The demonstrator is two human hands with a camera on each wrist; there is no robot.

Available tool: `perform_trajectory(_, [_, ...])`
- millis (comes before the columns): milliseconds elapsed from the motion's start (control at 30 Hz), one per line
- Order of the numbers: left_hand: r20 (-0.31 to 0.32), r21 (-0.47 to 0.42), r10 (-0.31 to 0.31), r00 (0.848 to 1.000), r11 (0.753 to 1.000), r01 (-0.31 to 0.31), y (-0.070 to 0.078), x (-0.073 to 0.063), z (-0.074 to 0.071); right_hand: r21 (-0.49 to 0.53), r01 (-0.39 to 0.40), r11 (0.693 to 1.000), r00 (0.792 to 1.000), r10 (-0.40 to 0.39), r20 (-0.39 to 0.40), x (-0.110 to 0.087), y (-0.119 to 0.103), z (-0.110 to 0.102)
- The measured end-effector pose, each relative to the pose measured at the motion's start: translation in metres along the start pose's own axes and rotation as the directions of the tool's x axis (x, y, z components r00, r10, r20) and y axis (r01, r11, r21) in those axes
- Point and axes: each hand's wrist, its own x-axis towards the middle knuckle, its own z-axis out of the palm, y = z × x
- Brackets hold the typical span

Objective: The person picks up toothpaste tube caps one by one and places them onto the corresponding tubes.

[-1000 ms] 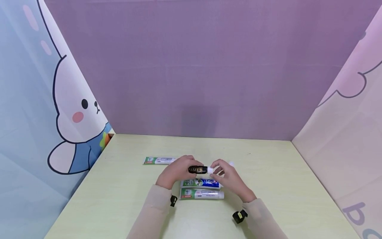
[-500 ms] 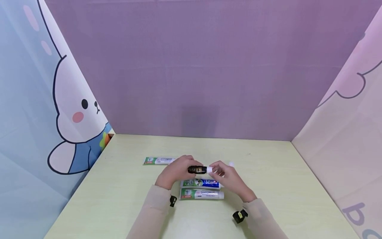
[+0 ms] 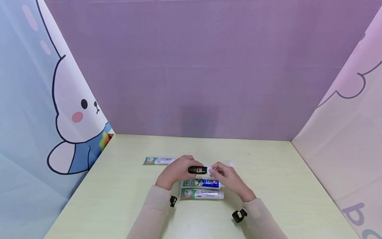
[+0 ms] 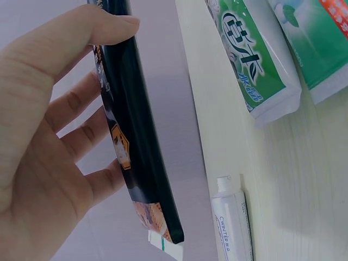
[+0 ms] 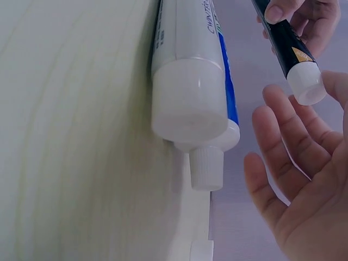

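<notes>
My left hand (image 3: 179,167) grips a black toothpaste tube (image 3: 197,170) above the table, thumb on one side and fingers on the other in the left wrist view. The tube's white screw cap (image 5: 305,81) points right. My right hand (image 3: 229,177) pinches that cap between thumb and forefinger, its other fingers spread loosely in the right wrist view. Beneath the hands lie a green-and-blue toothpaste tube (image 3: 201,183) and, nearer me, a green-and-white toothpaste tube (image 3: 203,194), side by side.
Farther back on the left lies another green-and-white toothpaste tube (image 3: 158,161), its right end hidden by my left hand in the head view. A small white piece (image 3: 231,164) rests behind my right hand. A purple wall (image 3: 194,83) closes the table's (image 3: 125,199) back.
My right thumb and fingers have closed in on the white cap and shifted slightly around it. My left hand and the black tube stay nearly still.
</notes>
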Motion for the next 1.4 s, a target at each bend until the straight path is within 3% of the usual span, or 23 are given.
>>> perform_trajectory(300, [-0.004, 0.007, 0.015, 1.0, 1.0, -0.015, 0.0033, 0.001, -0.0008, 0.029, -0.042, 0.999, 0.999, 0.041, 0.028, 0.0008, -0.0007, -0.0002])
perform_trajectory(633, [0.007, 0.01, 0.004, 1.0, 1.0, -0.005, 0.0034, 0.0019, -0.0003, -0.02, -0.05, 0.999, 0.998, 0.051, 0.033, -0.0003, -0.0011, -0.0025])
perform_trajectory(900, [0.005, 0.011, 0.006, 1.0, 1.0, -0.006, 0.0011, 0.0016, 0.0001, -0.062, 0.039, 0.997, 0.999, -0.04, -0.023, -0.0021, 0.0012, -0.0017])
perform_trajectory(1133, [0.005, 0.005, 0.004, 1.0, 1.0, -0.004, 0.0012, 0.0006, -0.0015, -0.056, 0.139, 0.989, 0.987, -0.143, -0.075, -0.0047, 0.0016, -0.0007])
perform_trajectory(1400, [0.004, 0.013, 0.005, 1.0, 1.0, -0.005, 0.0014, 0.0008, -0.0005, -0.076, 0.178, 0.981, 0.979, -0.184, -0.089, -0.0034, 0.0034, 0.0017])
